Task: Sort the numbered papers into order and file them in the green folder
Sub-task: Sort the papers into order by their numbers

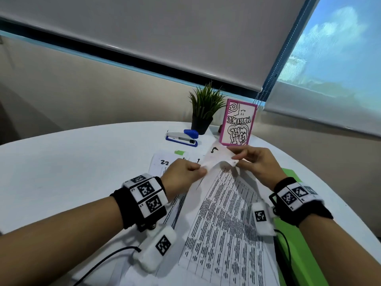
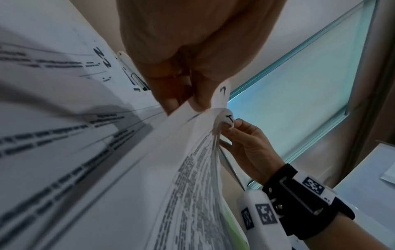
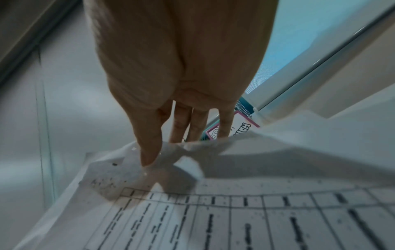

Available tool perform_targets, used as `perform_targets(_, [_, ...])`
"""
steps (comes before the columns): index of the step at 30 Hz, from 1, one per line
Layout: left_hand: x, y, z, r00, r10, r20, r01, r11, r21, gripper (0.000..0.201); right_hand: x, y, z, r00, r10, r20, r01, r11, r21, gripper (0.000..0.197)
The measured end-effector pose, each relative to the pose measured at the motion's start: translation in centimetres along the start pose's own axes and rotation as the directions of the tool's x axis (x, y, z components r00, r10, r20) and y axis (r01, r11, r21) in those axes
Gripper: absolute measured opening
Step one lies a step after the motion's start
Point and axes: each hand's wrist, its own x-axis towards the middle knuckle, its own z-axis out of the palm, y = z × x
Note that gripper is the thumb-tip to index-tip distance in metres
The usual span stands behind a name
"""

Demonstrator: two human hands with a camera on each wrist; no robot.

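Note:
A stack of printed, table-filled papers (image 1: 222, 213) is lifted at its far end over the white table. My left hand (image 1: 185, 174) pinches the top left corner of the sheets (image 2: 200, 152). My right hand (image 1: 253, 162) pinches the upper right corner of a sheet (image 3: 235, 211), thumb (image 3: 149, 152) on top. Handwritten numbers show at the corners, one like a 5 (image 1: 214, 150). Another paper marked 22 (image 1: 165, 162) lies flat to the left. The green folder (image 1: 296, 240) lies under the papers at the right, mostly covered.
A blue and white stapler (image 1: 182, 137), a small potted plant (image 1: 204, 108) and a pink-framed card (image 1: 239, 124) stand at the table's far side. A green sticky note (image 1: 179, 152) lies beyond the papers. A window with roller blinds is behind.

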Motion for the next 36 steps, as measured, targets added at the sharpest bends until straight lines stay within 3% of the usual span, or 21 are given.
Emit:
perform_targets(2, [0.1, -0.1, 0.1, 0.994, -0.067, 0.083, 0.064, 0.997, 0.040, 0.040, 0.4, 0.1, 0.1, 1.000, 0.008, 0.013, -0.008, 1.000, 0.007, 0.008])
perform_targets(5, [0.1, -0.2, 0.3, 0.991, -0.101, 0.090, 0.086, 0.985, 0.152, 0.042, 0.5, 0.3, 0.4, 0.999, 0.023, 0.039, -0.023, 1.000, 0.002, 0.015])
perform_targets(8, [0.1, 0.1, 0.3, 0.991, -0.052, 0.119, 0.011, 0.947, 0.322, 0.009, 0.3, 0.6, 0.4, 0.989, 0.052, 0.142, -0.047, 0.998, -0.033, 0.054])
perform_targets(10, [0.0, 0.3, 0.2, 0.988, -0.056, 0.145, 0.002, 0.938, 0.346, 0.019, 0.2, 0.7, 0.4, 0.979, 0.081, 0.187, -0.044, 0.980, -0.195, 0.066])
perform_targets(13, [0.1, 1.0, 0.2, 0.986, -0.064, 0.153, 0.011, 0.946, 0.325, 0.025, 0.0, 1.1, 0.3, 0.969, 0.096, 0.229, -0.009, 0.936, -0.352, 0.022])
perform_targets(14, [0.3, 1.1, 0.1, 0.991, -0.073, 0.108, 0.029, 0.930, 0.366, 0.030, -0.1, 1.5, 0.2, 0.970, 0.093, 0.224, -0.001, 0.925, -0.381, 0.018])
perform_targets(17, [1.1, 1.2, -0.8, 0.986, -0.134, -0.101, 0.168, 0.830, 0.532, 0.026, -0.2, 2.3, 0.3, 0.980, 0.087, 0.177, -0.005, 0.908, -0.418, 0.017])
perform_targets(19, [1.3, 1.2, -1.2, 0.966, -0.218, -0.142, 0.260, 0.831, 0.492, 0.026, -0.3, 2.6, 0.4, 0.983, 0.050, 0.177, 0.032, 0.900, -0.436, 0.025])
perform_targets(23, [1.4, 0.3, -1.6, 0.943, -0.325, -0.068, 0.328, 0.882, 0.338, 0.026, -0.2, 3.1, 0.7, 0.986, 0.064, 0.155, 0.009, 0.904, -0.427, 0.032])
perform_targets(26, [1.2, -0.2, -1.8, 0.970, -0.245, 0.001, 0.232, 0.919, 0.319, 0.042, -0.2, 3.2, 0.8, 0.986, 0.075, 0.149, -0.009, 0.915, -0.403, 0.030])
perform_targets(28, [1.0, -0.5, -1.9, 0.985, -0.170, 0.000, 0.159, 0.923, 0.351, 0.034, -0.2, 3.3, 0.8, 0.983, 0.096, 0.154, -0.042, 0.947, -0.319, 0.027])
perform_targets(31, [0.8, -0.4, -1.9, 0.991, -0.131, 0.026, 0.112, 0.922, 0.371, 0.034, -0.2, 3.0, 1.0, 0.986, 0.107, 0.126, -0.089, 0.986, -0.139, 0.051])
perform_targets(33, [0.8, -0.5, -2.1, 0.986, -0.146, 0.084, 0.102, 0.916, 0.388, 0.031, -0.2, 2.5, 1.0, 0.990, 0.077, 0.119, -0.057, 0.985, -0.162, 0.060])
perform_targets(36, [0.8, -0.5, -2.5, 0.973, -0.168, 0.160, 0.097, 0.921, 0.377, 0.035, -0.3, 2.0, 0.8, 0.983, 0.041, 0.179, 0.016, 0.952, -0.306, 0.032])
